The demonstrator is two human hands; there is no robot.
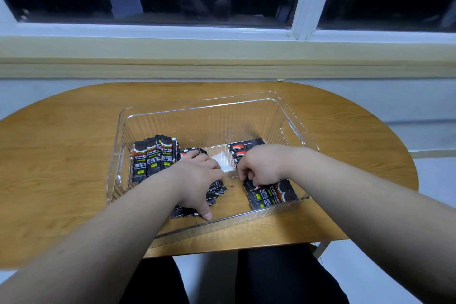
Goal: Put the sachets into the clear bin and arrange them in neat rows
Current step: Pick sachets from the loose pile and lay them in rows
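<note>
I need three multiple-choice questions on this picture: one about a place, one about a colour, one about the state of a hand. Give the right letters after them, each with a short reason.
1. Where are the sachets?
A. beside the bin
B. inside the clear bin
C. on its rim

2. Which colour are the sachets mostly?
A. black
B. white
C. yellow

3. How is the right hand?
A. flat and open
B. raised, holding nothing
C. fingers curled, pinching sachets

Answers:
1 B: every sachet in view is within the bin's walls.
2 A: the wrappers are black.
3 C: its fingertips pinch sachets at the bin's right end.
</note>
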